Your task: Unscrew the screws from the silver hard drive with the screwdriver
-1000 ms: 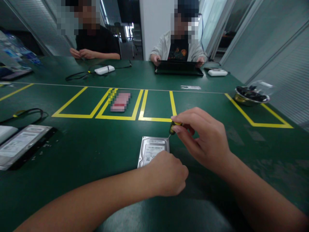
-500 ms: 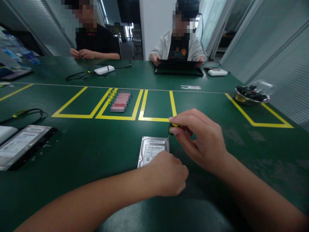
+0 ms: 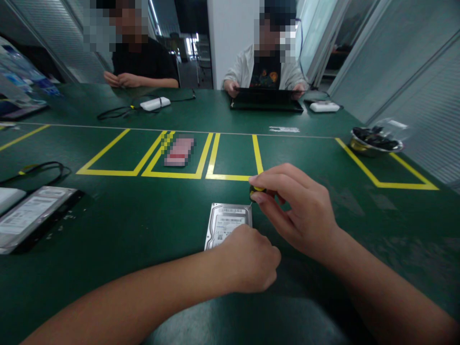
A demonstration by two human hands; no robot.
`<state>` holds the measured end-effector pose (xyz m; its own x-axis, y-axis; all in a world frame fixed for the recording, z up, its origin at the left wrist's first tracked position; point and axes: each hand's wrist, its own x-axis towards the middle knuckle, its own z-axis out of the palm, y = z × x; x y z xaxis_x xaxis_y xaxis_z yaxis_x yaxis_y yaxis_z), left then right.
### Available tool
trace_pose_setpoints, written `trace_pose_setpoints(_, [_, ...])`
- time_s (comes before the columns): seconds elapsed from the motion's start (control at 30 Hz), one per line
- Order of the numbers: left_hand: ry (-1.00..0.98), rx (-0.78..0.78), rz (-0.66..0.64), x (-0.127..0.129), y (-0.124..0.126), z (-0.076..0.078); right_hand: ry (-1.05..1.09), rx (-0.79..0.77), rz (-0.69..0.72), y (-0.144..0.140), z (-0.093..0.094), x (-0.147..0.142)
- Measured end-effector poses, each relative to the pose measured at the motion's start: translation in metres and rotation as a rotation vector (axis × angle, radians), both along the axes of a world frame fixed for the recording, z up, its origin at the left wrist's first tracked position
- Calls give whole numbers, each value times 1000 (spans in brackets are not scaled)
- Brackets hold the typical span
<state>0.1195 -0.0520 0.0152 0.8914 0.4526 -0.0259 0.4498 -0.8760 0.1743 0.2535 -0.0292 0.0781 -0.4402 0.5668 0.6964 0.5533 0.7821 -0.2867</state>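
A silver hard drive with a white label lies face up on the green table. My left hand is closed over its near end, covering that part; the fingertips are tucked out of sight. Between the thumb and fingers of my right hand is a small black-and-yellow screwdriver. It stands nearly upright, its thin tip at the far right corner of the drive. Whether the tip sits in a screw is too small to tell.
To the left lies a larger hard drive, with small bits beside it. Yellow tape marks boxes on the table, one with a pink item. A metal bowl holds dark things. Two people sit opposite, one holding a black panel.
The screwdriver and my right fingers have shifted very slightly left. My left hand and the hard drive stay in place.
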Motion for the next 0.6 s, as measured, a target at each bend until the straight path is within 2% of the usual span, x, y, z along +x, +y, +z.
trace_pose_setpoints(0.6, [4,12,-1,-1,0,-2,1,-12,-9,1,-1,1])
